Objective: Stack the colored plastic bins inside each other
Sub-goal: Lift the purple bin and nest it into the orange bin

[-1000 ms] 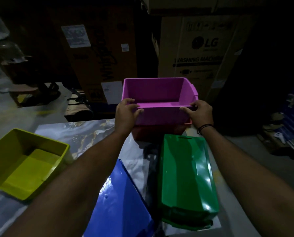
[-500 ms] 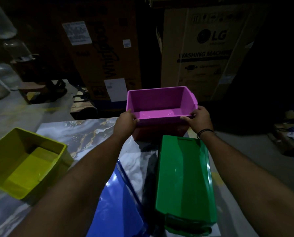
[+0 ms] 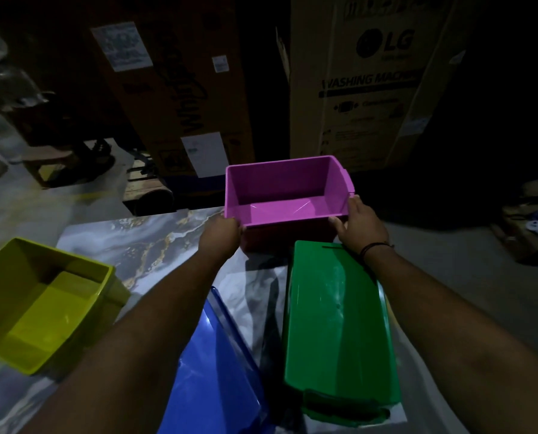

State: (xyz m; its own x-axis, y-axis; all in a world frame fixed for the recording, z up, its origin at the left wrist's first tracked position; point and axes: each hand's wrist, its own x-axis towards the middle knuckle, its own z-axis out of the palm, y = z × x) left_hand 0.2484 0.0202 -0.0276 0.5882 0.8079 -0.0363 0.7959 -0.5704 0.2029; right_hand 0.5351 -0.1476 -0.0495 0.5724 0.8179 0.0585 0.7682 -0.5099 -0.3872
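A pink bin [image 3: 285, 189] sits nested in a red bin [image 3: 288, 238] at the table's far edge, opening up. My left hand [image 3: 220, 230] grips the pink bin's near left corner and my right hand [image 3: 357, 222] grips its near right corner. A green bin [image 3: 336, 324] lies upside down just in front of the red one. A blue bin [image 3: 211, 368] lies overturned between my forearms, partly hidden. At the left stands a yellow bin [image 3: 42, 302], upright and empty.
The marble-patterned table [image 3: 142, 242] ends right behind the pink bin. Behind it stand tall cardboard boxes [image 3: 364, 83] and a wooden pallet [image 3: 148, 189] on the floor. Clutter lies on the floor at far right [image 3: 530, 227].
The pink bin has come down into the red bin, so less red shows now. Both hands moved down with it, keeping their hold on its near corners.
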